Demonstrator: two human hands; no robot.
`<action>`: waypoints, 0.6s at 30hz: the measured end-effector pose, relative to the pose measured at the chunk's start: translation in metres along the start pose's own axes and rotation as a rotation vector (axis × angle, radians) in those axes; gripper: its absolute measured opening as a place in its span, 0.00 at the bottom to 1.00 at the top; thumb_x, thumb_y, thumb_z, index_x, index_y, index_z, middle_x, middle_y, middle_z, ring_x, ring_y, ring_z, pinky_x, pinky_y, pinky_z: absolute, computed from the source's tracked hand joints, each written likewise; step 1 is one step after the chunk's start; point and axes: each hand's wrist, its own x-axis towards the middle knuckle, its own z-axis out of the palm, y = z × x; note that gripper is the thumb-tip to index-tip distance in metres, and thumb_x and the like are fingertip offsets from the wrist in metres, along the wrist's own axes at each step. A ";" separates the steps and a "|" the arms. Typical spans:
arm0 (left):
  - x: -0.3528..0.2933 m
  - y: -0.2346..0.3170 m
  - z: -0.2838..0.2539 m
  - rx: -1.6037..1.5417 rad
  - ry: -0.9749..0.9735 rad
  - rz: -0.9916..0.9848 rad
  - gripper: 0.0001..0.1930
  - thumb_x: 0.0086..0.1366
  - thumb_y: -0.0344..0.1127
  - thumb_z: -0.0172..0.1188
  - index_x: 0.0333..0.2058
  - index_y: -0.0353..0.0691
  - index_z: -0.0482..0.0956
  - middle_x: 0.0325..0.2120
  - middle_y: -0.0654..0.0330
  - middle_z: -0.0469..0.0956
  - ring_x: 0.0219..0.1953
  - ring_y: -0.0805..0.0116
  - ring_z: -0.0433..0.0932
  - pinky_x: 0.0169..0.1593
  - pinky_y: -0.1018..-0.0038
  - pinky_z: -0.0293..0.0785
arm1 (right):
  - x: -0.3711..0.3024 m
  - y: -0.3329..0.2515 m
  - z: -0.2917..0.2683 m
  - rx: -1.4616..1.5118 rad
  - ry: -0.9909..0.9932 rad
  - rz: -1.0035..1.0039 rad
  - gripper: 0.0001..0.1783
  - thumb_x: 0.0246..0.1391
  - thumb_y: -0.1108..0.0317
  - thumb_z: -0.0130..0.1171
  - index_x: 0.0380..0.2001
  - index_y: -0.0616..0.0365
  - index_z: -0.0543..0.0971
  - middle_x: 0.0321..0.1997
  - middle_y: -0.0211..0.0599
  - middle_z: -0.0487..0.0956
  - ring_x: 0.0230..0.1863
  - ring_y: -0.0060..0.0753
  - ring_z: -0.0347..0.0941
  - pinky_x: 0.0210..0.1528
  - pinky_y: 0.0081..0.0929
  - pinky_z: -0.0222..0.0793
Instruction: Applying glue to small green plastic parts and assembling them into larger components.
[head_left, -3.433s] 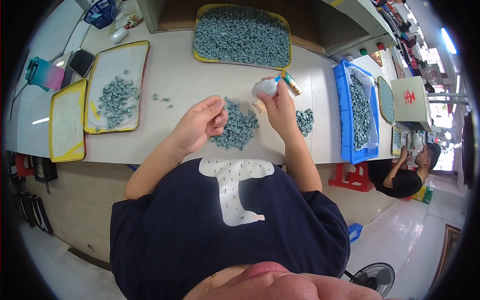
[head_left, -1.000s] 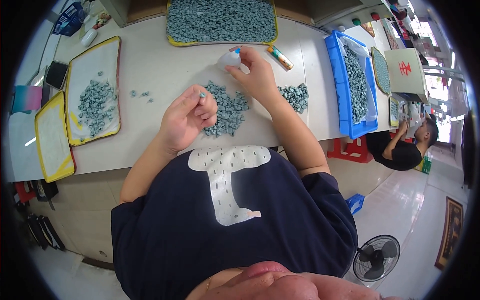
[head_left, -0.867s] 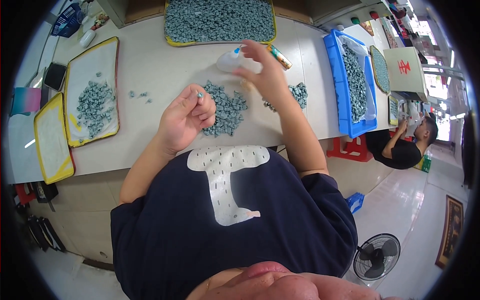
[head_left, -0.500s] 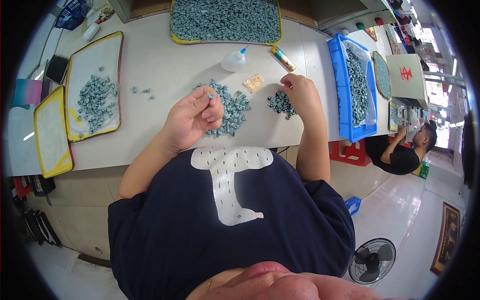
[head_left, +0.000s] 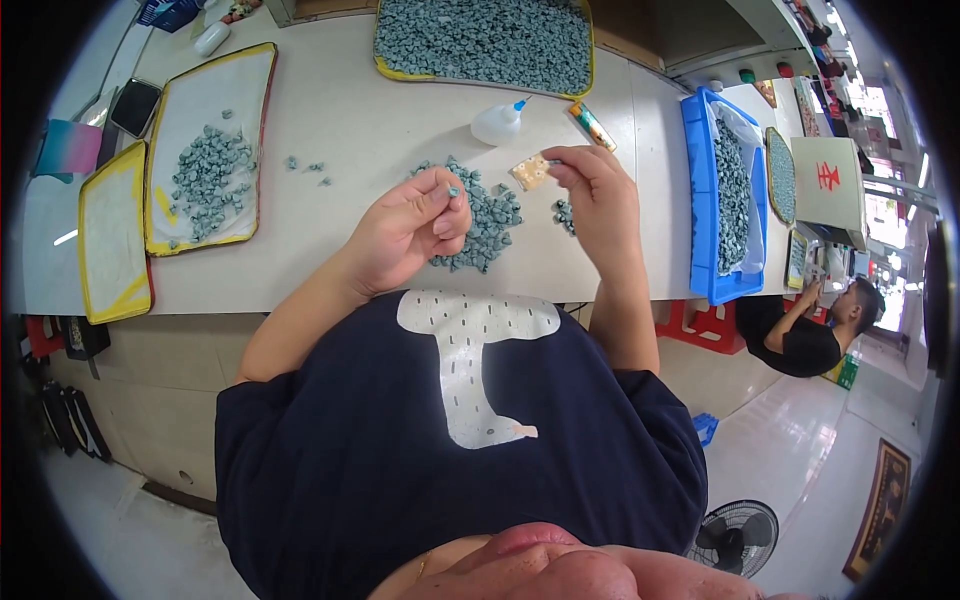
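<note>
My left hand (head_left: 412, 225) is closed, pinching a small teal piece (head_left: 454, 191) between thumb and fingertip. Just beyond the fingers lies a heap of similar small teal pieces (head_left: 488, 222) on the table. To the right, my raised right hand (head_left: 602, 205) has its thumb and index finger pressed together on another small teal piece (head_left: 555, 162). Those fingertips are beside a beige square with pale dots (head_left: 528, 173); I cannot tell whether they touch it. A smaller cluster of darker pieces (head_left: 562, 214) is partly hidden by the right hand.
A white squeeze bottle (head_left: 497, 125) with a blue tip and an orange-green tube (head_left: 592, 127) stand beyond my hands. Yellow-edged trays (head_left: 262, 140) sit left, a full tray (head_left: 440, 75) at the back. On the right are a blue crate (head_left: 702, 200) and a seated person (head_left: 805, 335).
My right hand has lifted from the darker cluster and moved toward the dotted beige square, carrying a small piece. My left hand keeps its pinch. The whole view has shifted slightly.
</note>
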 end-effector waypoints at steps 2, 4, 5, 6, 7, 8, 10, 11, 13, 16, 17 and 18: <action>0.001 0.000 0.005 0.034 0.061 -0.014 0.10 0.71 0.41 0.44 0.32 0.44 0.66 0.21 0.69 0.57 0.24 0.76 0.55 0.29 0.79 0.55 | -0.002 -0.008 0.012 0.149 0.004 0.003 0.09 0.52 0.77 0.59 0.38 0.64 0.80 0.34 0.42 0.79 0.33 0.32 0.77 0.36 0.24 0.71; 0.000 0.000 0.000 0.000 0.040 -0.016 0.09 0.72 0.41 0.43 0.35 0.43 0.66 0.22 0.68 0.58 0.25 0.75 0.56 0.30 0.78 0.56 | -0.002 -0.017 0.022 0.446 0.011 0.004 0.09 0.50 0.78 0.60 0.37 0.64 0.80 0.34 0.39 0.79 0.33 0.26 0.77 0.34 0.20 0.70; -0.001 0.000 -0.004 -0.034 0.018 -0.017 0.09 0.72 0.40 0.43 0.38 0.42 0.67 0.23 0.67 0.60 0.26 0.75 0.57 0.31 0.78 0.57 | -0.002 -0.021 0.026 0.446 0.010 0.003 0.09 0.50 0.78 0.60 0.37 0.64 0.80 0.34 0.39 0.79 0.33 0.26 0.77 0.34 0.20 0.70; -0.002 0.000 -0.005 -0.068 -0.004 -0.017 0.10 0.72 0.40 0.43 0.40 0.40 0.67 0.24 0.67 0.61 0.27 0.74 0.59 0.33 0.78 0.59 | -0.003 -0.026 0.029 0.413 0.001 -0.034 0.08 0.50 0.78 0.61 0.36 0.63 0.80 0.34 0.38 0.80 0.33 0.25 0.77 0.35 0.20 0.70; -0.002 0.001 -0.006 -0.068 -0.004 -0.015 0.10 0.72 0.40 0.43 0.40 0.40 0.67 0.24 0.67 0.61 0.27 0.74 0.59 0.33 0.78 0.59 | -0.003 -0.030 0.031 0.380 -0.007 -0.071 0.08 0.49 0.78 0.62 0.36 0.63 0.80 0.34 0.37 0.80 0.33 0.24 0.77 0.35 0.19 0.70; -0.003 0.002 -0.006 -0.074 -0.008 -0.015 0.10 0.72 0.39 0.43 0.40 0.40 0.67 0.24 0.67 0.61 0.27 0.75 0.59 0.33 0.78 0.59 | -0.004 -0.034 0.033 0.346 -0.016 -0.108 0.08 0.49 0.78 0.63 0.35 0.63 0.81 0.33 0.35 0.81 0.33 0.23 0.77 0.35 0.18 0.71; -0.005 0.003 -0.006 -0.085 -0.011 -0.012 0.09 0.72 0.39 0.43 0.41 0.40 0.67 0.24 0.67 0.61 0.28 0.75 0.59 0.33 0.78 0.59 | -0.005 -0.037 0.037 0.321 -0.022 -0.132 0.08 0.48 0.78 0.64 0.35 0.63 0.80 0.33 0.35 0.81 0.33 0.22 0.77 0.35 0.17 0.71; -0.006 0.004 -0.006 -0.086 -0.010 -0.008 0.09 0.72 0.39 0.43 0.41 0.40 0.67 0.24 0.67 0.61 0.28 0.75 0.59 0.33 0.78 0.59 | -0.006 -0.038 0.039 0.296 -0.025 -0.153 0.08 0.48 0.78 0.64 0.34 0.64 0.80 0.32 0.35 0.81 0.33 0.22 0.77 0.35 0.17 0.71; -0.007 0.005 -0.008 -0.088 -0.021 -0.015 0.09 0.72 0.39 0.43 0.41 0.40 0.67 0.24 0.67 0.62 0.28 0.76 0.60 0.33 0.78 0.59 | -0.008 -0.038 0.045 0.271 -0.031 -0.176 0.08 0.48 0.78 0.64 0.34 0.64 0.80 0.31 0.34 0.81 0.33 0.22 0.77 0.35 0.16 0.72; -0.008 0.008 -0.008 -0.084 -0.022 -0.023 0.09 0.72 0.39 0.43 0.40 0.40 0.67 0.24 0.67 0.62 0.28 0.76 0.60 0.33 0.78 0.59 | -0.011 -0.035 0.055 0.417 -0.017 -0.075 0.08 0.45 0.80 0.65 0.32 0.65 0.80 0.31 0.36 0.82 0.30 0.23 0.78 0.33 0.16 0.72; -0.009 0.009 -0.007 -0.079 -0.017 -0.028 0.09 0.72 0.39 0.43 0.40 0.40 0.67 0.24 0.67 0.62 0.28 0.76 0.60 0.33 0.78 0.59 | -0.011 -0.036 0.056 0.417 -0.018 -0.075 0.08 0.45 0.80 0.65 0.32 0.65 0.80 0.31 0.36 0.82 0.30 0.23 0.78 0.33 0.16 0.72; -0.009 0.009 -0.007 -0.073 -0.011 -0.034 0.09 0.72 0.40 0.43 0.40 0.40 0.67 0.24 0.68 0.62 0.28 0.76 0.60 0.33 0.78 0.59 | -0.011 -0.038 0.055 0.405 -0.017 -0.064 0.08 0.44 0.81 0.65 0.31 0.65 0.80 0.30 0.36 0.81 0.29 0.24 0.78 0.32 0.17 0.72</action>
